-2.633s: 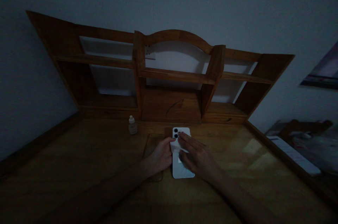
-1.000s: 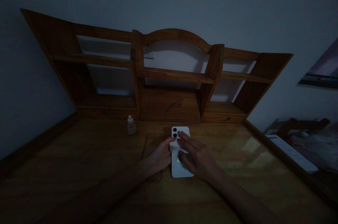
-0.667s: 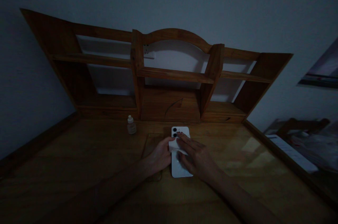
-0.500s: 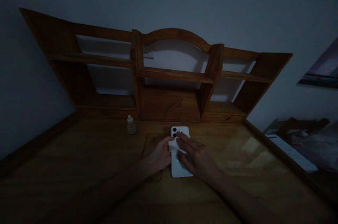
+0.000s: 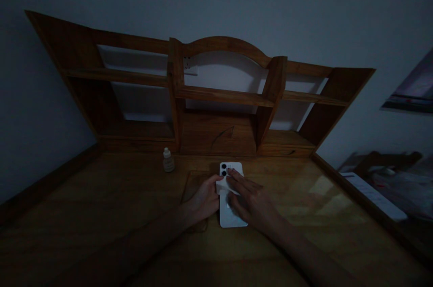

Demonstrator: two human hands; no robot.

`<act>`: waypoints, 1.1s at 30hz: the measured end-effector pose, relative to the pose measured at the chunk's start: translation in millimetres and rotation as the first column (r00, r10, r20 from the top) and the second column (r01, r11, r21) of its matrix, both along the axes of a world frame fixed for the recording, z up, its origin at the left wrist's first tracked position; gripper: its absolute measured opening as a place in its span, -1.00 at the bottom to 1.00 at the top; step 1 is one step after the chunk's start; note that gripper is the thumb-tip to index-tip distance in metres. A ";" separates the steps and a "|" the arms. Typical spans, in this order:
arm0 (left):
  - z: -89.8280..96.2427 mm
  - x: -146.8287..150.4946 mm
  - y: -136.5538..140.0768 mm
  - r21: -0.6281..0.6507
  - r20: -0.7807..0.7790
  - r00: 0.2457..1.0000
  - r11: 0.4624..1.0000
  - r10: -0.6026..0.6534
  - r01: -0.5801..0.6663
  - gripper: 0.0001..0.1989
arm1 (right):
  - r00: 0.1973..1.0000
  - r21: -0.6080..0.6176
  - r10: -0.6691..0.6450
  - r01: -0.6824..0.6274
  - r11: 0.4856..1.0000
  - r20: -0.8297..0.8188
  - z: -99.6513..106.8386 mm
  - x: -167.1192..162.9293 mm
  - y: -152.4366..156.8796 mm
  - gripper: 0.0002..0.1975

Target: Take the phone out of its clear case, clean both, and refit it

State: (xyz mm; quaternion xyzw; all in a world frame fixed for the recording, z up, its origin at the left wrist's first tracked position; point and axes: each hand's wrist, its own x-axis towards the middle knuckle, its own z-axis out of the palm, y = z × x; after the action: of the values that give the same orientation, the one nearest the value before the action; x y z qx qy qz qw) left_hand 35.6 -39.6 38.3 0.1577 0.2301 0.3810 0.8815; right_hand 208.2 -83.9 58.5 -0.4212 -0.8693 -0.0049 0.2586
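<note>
A white smartphone (image 5: 233,220) lies back up on the wooden desk, its dark camera lenses near the top left corner. My left hand (image 5: 204,199) grips the phone's left edge, thumb on top near the lenses. Across the phone's upper back my right hand (image 5: 249,197) presses a thin white wipe (image 5: 222,186) with its fingers held together. Part of the wipe is hidden under those fingers. Beneath and beside my left hand, a clear phone case (image 5: 192,183) seems to lie flat; its outline is faint in the dim light.
A small bottle (image 5: 168,163) with a white cap stands on the desk (image 5: 135,197) at left. Behind it rises a wooden shelf unit (image 5: 219,94) against the wall. Beyond the right edge are a white sheet-like object (image 5: 374,197) and a plastic bag (image 5: 411,192).
My right fingers and the wipe have shifted only very slightly on the phone's back. My left hand keeps its place on the edge.
</note>
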 end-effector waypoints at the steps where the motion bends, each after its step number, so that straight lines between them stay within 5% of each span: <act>1: -0.2 0.1 -0.1 0.003 -0.004 1.000 1.000 -0.001 0.001 -0.87 | 1.000 -0.004 -0.001 0.001 1.000 0.002 -0.4 -0.1 0.1 -0.53; 18: 14.0 2.2 -4.0 -0.033 -0.034 0.999 0.999 0.037 -0.038 -0.79 | 0.998 -0.074 0.053 -0.051 0.996 0.017 -3.4 -2.5 -0.8 -0.39; 27: 6.9 4.2 -2.6 0.004 -0.018 0.999 0.999 0.035 -0.034 -0.80 | 0.995 -0.072 0.084 -0.080 0.994 0.054 -9.2 0.1 2.4 -0.20; 33: 7.0 3.4 -2.5 -0.018 -0.023 0.998 0.998 0.055 -0.055 -0.78 | 0.998 -0.082 0.062 -0.060 0.995 0.019 -7.5 -1.1 2.3 -0.35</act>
State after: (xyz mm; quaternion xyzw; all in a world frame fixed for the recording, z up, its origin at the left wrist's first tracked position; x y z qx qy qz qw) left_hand 38.9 -42.1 45.2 0.1473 0.2478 0.4010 0.8695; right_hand 207.1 -81.6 51.1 -0.4045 -0.8840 0.0336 0.2318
